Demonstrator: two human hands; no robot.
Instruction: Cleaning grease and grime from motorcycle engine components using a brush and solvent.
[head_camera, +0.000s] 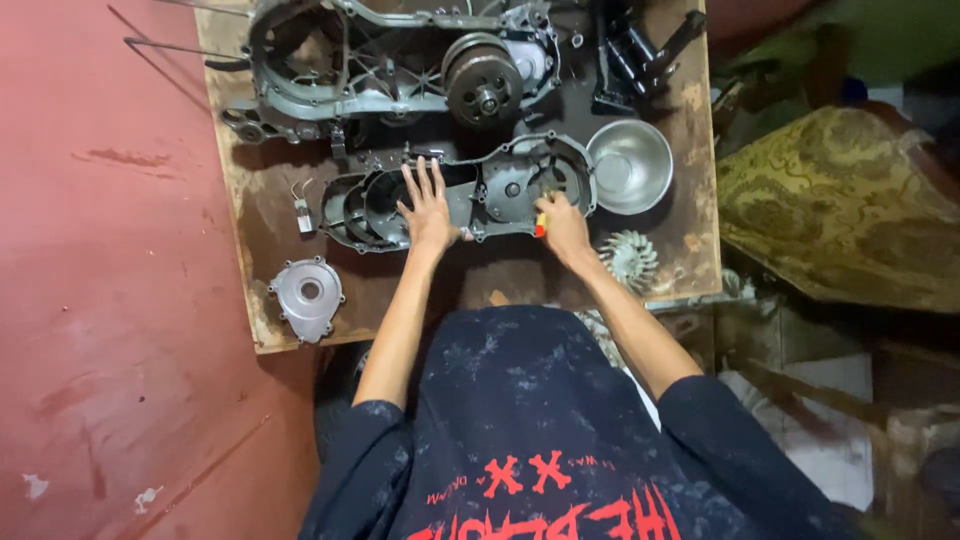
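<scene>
Here the grey engine cover (455, 190) is pinned flat by the spread, open left hand (428, 212), steadying it while a yellow-handled tool (541, 222) is gripped in the closed right hand (563, 226).

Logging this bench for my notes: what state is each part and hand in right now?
Long grey metal engine cover: lying inner side up.
Left hand: open, flat on the cover.
Right hand: closed on a yellow-handled tool.
Round steel bowl: upright, empty.
</scene>
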